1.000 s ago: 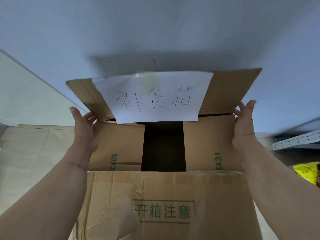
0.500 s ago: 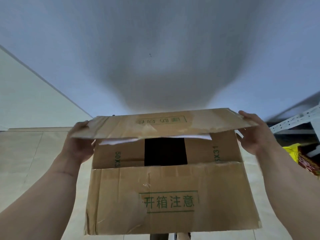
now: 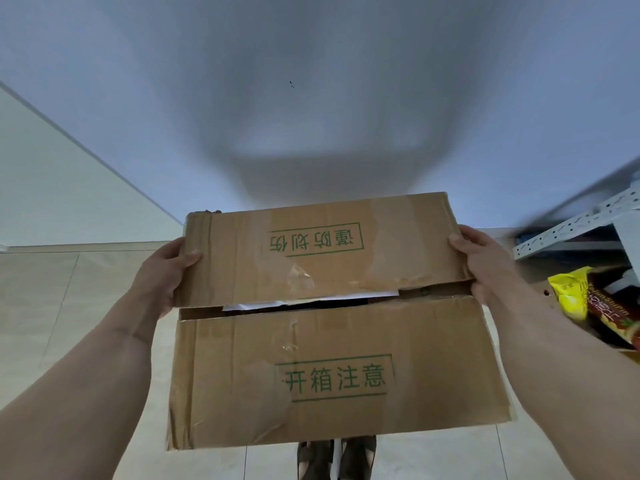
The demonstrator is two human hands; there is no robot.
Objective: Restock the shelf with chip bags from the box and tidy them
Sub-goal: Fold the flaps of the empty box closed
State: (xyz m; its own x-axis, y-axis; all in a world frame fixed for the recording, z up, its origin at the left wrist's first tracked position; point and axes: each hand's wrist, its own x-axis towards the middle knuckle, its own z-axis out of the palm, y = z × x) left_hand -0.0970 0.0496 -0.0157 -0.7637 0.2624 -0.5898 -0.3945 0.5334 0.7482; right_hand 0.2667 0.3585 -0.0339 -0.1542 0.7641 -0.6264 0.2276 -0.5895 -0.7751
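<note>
A brown cardboard box (image 3: 332, 375) with green printed characters fills the middle of the view, its two top flaps folded down nearly flat. My left hand (image 3: 162, 271) grips the left end of the far flap (image 3: 311, 251), thumb on top. My right hand (image 3: 485, 265) grips that flap's right end. A white paper edge (image 3: 311, 299) pokes out of the narrow gap between the flaps. The box's inside is hidden. A yellow chip bag (image 3: 568, 292) and a red one (image 3: 613, 310) lie at the right.
A white perforated metal shelf frame (image 3: 575, 230) stands at the right edge, above the chip bags. Pale floor tiles (image 3: 69, 306) spread to the left, and a plain wall rises behind the box. My sandalled feet (image 3: 336, 459) show below the box.
The far flap, upright with its paper label facing me a second ago, has been folded down over the opening. Both hands came down with it and the dark opening is now covered.
</note>
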